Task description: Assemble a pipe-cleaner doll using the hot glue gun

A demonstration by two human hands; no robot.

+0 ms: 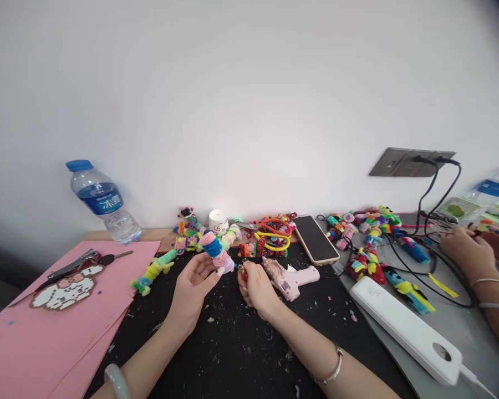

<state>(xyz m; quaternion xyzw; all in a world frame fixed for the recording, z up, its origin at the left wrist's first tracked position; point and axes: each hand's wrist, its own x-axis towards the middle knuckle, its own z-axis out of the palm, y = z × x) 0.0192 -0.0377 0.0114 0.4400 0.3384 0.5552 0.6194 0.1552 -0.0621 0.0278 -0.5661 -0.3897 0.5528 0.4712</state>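
Observation:
My left hand (pixel 197 282) pinches a fuzzy pink-and-blue pipe-cleaner figure (pixel 217 252), raised and tilted over the black mat (pixel 216 343). My right hand (pixel 256 287) is closed just to its right, its fingers wrapped round a small reddish, speckled thing mostly hidden by them. A pale pink hot glue gun (pixel 293 280) lies right beside my right hand, its nozzle end stained brown. Left of my left hand rests a green-and-yellow pipe-cleaner piece (pixel 156 270). More colourful pipe-cleaner figures (pixel 191 227) lie behind my hands.
A phone (pixel 317 238) and a white cup (pixel 218 221) are near the wall. At left, a water bottle (pixel 103 199) leans by pink sheets (pixel 20 343). A white power strip (pixel 405 330), black cables and another person's hands (pixel 468 252) are at right.

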